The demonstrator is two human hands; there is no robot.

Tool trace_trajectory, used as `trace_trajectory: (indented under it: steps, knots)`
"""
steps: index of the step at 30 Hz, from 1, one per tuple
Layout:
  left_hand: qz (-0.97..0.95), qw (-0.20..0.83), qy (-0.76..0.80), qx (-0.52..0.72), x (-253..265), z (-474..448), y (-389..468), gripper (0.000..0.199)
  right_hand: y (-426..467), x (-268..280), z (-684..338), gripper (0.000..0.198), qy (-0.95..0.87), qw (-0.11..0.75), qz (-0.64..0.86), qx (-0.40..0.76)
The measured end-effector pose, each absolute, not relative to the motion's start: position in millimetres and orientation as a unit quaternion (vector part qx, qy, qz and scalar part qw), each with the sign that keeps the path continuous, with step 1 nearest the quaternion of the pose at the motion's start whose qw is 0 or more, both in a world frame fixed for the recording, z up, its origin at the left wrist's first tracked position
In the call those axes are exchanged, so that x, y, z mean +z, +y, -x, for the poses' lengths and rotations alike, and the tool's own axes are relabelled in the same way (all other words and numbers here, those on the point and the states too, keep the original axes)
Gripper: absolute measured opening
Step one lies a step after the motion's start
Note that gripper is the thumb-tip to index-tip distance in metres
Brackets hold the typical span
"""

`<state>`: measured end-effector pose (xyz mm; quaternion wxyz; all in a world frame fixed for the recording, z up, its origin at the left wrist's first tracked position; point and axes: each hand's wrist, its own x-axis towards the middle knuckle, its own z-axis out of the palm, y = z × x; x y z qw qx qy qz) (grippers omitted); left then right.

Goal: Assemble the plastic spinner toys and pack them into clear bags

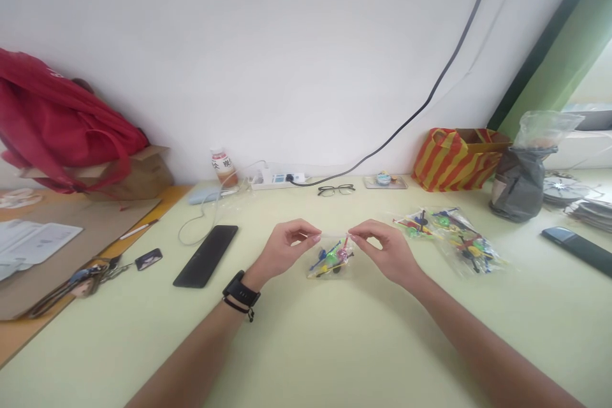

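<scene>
A small clear plastic bag (pixel 331 262) with colourful plastic pieces inside is held by its top edge just over the pale green table (pixel 306 344). My left hand (pixel 287 245) pinches the bag's left top corner between thumb and fingers. At the right top corner, my right hand (pixel 385 248) grips it in the same way. Blue, green, yellow and pink-red parts show through the plastic. A black watch (pixel 241 289) is on my left wrist. To the right of my right hand lie more clear bags (pixel 471 248) of similar coloured pieces.
Left of my hands lies a black phone (pixel 205 256), with keys (pixel 90 277) farther left. Toward the wall are eyeglasses (pixel 336 190), a power strip (pixel 277 181) and a bottle (pixel 224 167). A striped bag (pixel 459 159), a grey bag (pixel 519 185) and a dark phone-like object (pixel 581 252) are at right.
</scene>
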<state>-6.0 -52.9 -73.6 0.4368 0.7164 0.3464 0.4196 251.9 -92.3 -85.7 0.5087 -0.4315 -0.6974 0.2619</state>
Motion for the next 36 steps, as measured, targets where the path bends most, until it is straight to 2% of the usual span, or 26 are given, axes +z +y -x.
trace_trajectory:
  steps: [6, 13, 15, 21, 28, 36]
  knots:
    - [-0.698, 0.459, 0.362, 0.414, -79.4, 6.9, -50.7, 0.026, -95.3, -86.9, -251.2, 0.019, -0.728, 0.479, 0.437, 0.222]
    - [-0.680, 0.497, 0.354, 0.408, -74.1, 1.8, -56.6, 0.031, -97.8, -81.0, -248.7, 0.015, -0.695, 0.495, 0.420, 0.310]
    - [-0.691, 0.491, 0.353, 0.395, -74.2, -1.4, -58.1, 0.030, -98.7, -80.1, -246.3, 0.020, -0.684, 0.490, 0.423, 0.336]
    - [-0.739, 0.452, 0.334, 0.371, -69.8, -6.9, -66.0, 0.025, -101.7, -74.3, -242.1, 0.026, -0.715, 0.430, 0.415, 0.363]
    - [-0.762, 0.444, 0.326, 0.341, -62.7, -9.8, -72.6, 0.022, -102.9, -73.1, -243.9, 0.026, -0.718, 0.406, 0.404, 0.394]
    - [-0.764, 0.448, 0.359, 0.294, -56.9, -2.0, -67.9, 0.024, -104.7, -65.4, -253.7, 0.034, -0.747, 0.333, 0.410, 0.403]
